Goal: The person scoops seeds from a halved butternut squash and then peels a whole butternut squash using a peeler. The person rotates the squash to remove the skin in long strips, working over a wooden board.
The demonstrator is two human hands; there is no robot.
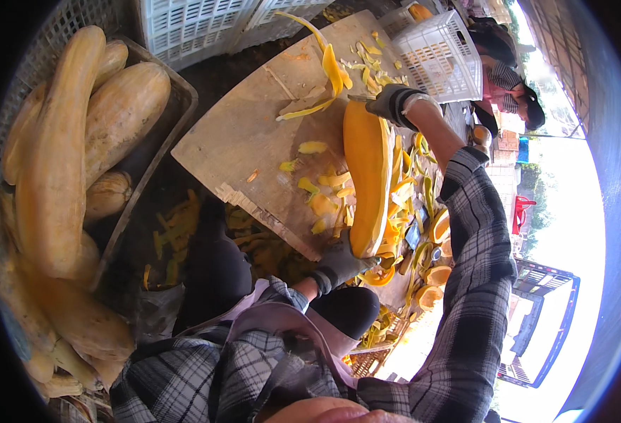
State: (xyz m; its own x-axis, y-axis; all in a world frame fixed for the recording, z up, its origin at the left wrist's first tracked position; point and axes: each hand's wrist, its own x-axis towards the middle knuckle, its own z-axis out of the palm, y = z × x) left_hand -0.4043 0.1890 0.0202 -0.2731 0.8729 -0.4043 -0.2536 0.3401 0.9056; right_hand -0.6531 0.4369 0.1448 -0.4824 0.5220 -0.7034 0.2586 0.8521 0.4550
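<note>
A long peeled orange squash (364, 174) lies on a worn wooden board (252, 132). At its near end my gloved left hand (342, 261) grips it, fingers beneath and beside the rounded end. By the far end is my gloved right hand (392, 103), closed on a small tool, likely a peeler (360, 98), whose tip touches the top of the squash; most of the tool is hidden by the glove. Yellow and orange peel strips (395, 211) lie along the right side of the squash. A long curled peel (331, 69) lies at the far part of the board.
Unpeeled squashes (51, 158) fill a crate (146, 185) at the left. White plastic crates (199, 26) stand at the far left, another (440, 55) at the far right. Hollow squash pieces (429, 296) lie right of the board. A person (511, 95) works in the background.
</note>
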